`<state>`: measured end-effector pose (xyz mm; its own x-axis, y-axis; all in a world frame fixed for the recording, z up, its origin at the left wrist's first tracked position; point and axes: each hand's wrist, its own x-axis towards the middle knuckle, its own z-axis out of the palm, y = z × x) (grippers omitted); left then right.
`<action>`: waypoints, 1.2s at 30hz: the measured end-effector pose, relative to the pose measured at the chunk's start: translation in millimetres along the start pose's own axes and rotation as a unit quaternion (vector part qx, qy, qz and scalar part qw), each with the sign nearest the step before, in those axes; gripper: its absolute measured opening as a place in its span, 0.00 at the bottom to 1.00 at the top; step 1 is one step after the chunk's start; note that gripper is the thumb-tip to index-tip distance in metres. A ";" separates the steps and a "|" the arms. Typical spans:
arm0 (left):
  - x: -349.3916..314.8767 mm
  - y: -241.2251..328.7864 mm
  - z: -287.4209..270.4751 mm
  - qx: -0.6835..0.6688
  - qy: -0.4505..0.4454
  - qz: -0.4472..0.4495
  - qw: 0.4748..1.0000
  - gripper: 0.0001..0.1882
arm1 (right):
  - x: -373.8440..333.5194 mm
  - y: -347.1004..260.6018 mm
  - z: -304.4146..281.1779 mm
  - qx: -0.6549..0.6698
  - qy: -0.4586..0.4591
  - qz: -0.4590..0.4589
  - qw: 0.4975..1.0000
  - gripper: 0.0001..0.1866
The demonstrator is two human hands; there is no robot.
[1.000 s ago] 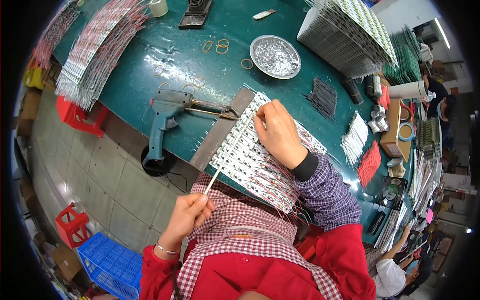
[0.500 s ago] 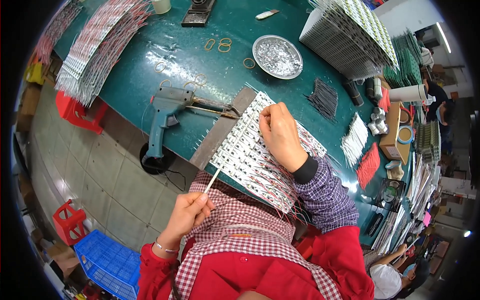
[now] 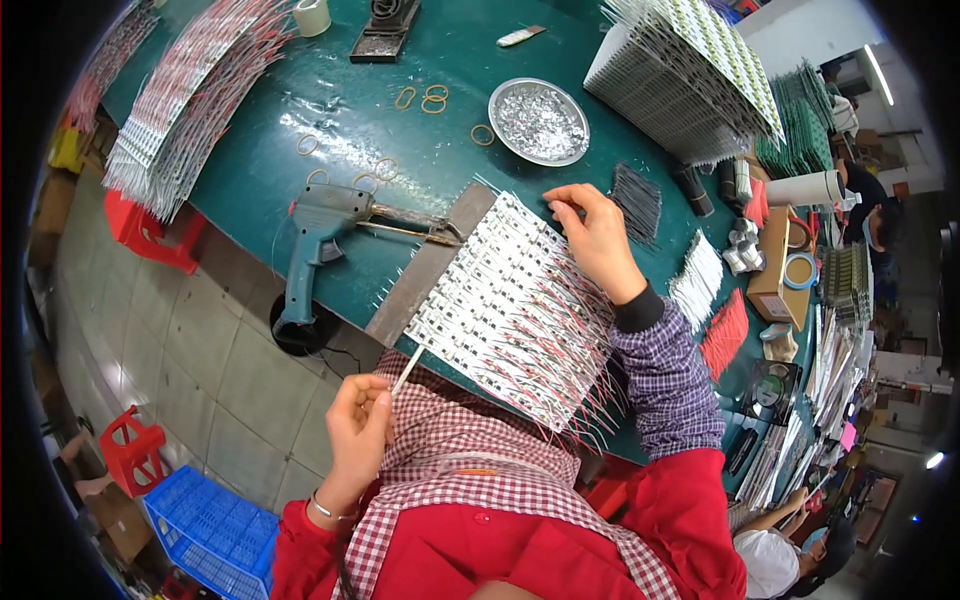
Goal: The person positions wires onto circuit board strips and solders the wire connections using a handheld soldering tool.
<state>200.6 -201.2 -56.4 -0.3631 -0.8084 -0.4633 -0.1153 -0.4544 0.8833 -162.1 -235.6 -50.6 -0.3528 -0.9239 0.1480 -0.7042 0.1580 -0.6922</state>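
Note:
A white circuit board panel [image 3: 470, 290] lies at the table's near edge, with rows of small dark parts and many red and white wires trailing off its right side. Along its left side runs a flat grey bar [image 3: 425, 275]. My left hand [image 3: 362, 425] pinches a thin white stick [image 3: 407, 368] whose far end reaches the panel's near corner. Above the panel's far right edge is my right hand [image 3: 600, 240], its thumb and fingers drawn together; anything between them is too small to make out. A teal soldering gun [image 3: 325, 225] rests left of the panel, tip toward the bar.
A round metal dish [image 3: 540, 122] of silvery scraps stands beyond the panel. Bundles of black wires [image 3: 636, 203], white wires [image 3: 697, 280] and red wires [image 3: 725, 335] lie at right. Stacked panels [image 3: 690, 80] stand far right, wired panels [image 3: 195, 105] far left. Rubber bands [image 3: 434, 98] lie scattered.
My right hand has moved off the panel's middle to its far right edge. My left hand has shifted slightly left, still holding the stick. The whole view has moved a little.

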 end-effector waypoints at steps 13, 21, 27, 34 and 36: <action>12.2 -2.0 20.3 0.076 0.033 0.089 0.993 0.03 | 15.2 -5.0 15.8 0.024 -0.036 -0.006 0.999 0.08; 26.6 -1.4 28.3 0.085 0.017 0.119 0.989 0.03 | 20.4 -4.6 17.7 0.048 -0.026 -0.025 0.998 0.08; 26.3 -3.0 27.8 0.097 0.013 0.126 0.987 0.06 | 16.1 -0.6 22.9 0.015 0.001 -0.024 1.000 0.07; 24.7 6.5 31.6 0.203 -0.010 0.177 0.963 0.12 | 16.8 -0.1 22.5 0.028 0.007 -0.004 1.000 0.08; 22.4 8.0 33.2 0.220 -0.012 0.200 0.955 0.13 | 18.9 -3.8 18.0 0.038 -0.012 0.022 0.999 0.08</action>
<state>160.9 -210.5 -57.4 -0.4804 -0.8729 -0.0852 -0.3386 0.0950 0.9361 -155.0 -260.0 -57.9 -0.3663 -0.9250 0.1004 -0.6398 0.1721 -0.7490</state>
